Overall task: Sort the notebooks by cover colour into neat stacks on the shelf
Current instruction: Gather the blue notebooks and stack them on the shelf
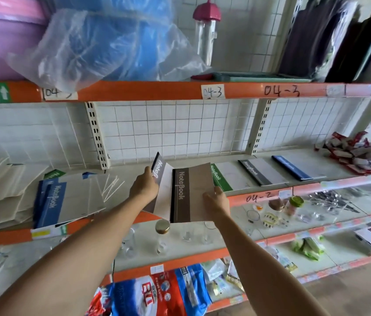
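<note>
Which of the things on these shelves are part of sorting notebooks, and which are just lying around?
Job: brown notebook, grey notebook, green notebook, blue notebooks, left hand, right hand.
Lying about: bottle, glasses, plastic bag, red packets.

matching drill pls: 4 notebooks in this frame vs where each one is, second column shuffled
Column 1:
1. brown notebook
2. grey notebook
3. green notebook
4. dark blue notebook

Column 2:
A. flat on the shelf, nearest the red packets
B. held by the right hand
C. flat on the shelf, just right of the right hand
D. held by the left hand

Pairs: 1-B, 2-D, 3-C, 4-A
</note>
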Available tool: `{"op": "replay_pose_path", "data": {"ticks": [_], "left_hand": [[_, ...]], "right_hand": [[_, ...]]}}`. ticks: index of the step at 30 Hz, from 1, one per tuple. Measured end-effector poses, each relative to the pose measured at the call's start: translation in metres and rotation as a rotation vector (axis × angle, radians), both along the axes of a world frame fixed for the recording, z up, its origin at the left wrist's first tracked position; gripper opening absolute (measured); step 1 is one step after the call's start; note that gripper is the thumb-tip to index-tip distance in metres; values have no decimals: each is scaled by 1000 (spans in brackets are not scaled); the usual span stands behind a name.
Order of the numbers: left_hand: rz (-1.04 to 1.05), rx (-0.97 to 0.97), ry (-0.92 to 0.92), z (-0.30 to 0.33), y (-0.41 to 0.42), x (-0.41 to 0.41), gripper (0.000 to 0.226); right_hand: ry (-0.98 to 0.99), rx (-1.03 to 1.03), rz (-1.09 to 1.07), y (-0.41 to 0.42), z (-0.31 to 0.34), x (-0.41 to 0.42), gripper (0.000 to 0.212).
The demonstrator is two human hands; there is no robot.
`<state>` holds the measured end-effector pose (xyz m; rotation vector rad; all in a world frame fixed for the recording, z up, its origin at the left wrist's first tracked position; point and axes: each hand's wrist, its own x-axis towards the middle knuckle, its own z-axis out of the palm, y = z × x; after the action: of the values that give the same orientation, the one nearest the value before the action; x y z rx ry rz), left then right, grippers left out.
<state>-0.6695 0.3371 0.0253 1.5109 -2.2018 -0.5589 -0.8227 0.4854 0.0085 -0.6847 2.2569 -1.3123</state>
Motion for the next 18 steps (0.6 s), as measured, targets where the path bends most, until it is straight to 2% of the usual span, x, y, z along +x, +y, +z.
{"op": "replay_pose_path", "data": {"ticks": [6,10,13,18], "left_hand": [[-53,5,-5,-8,31,-58,24],[-101,14,-12,-17,37,-102,30],[-132,26,-5,-25,34,-140,25],[-177,70,-2,-30,32,-216,24]], "right_hand": [[-55,-9,-80,28,-12,-46,31],[-55,-22,-126,35,-13,-82,28],[-63,-6,-148,41,-23,-115,27],[-46,57,-198,54,-25,-180,47]]}}
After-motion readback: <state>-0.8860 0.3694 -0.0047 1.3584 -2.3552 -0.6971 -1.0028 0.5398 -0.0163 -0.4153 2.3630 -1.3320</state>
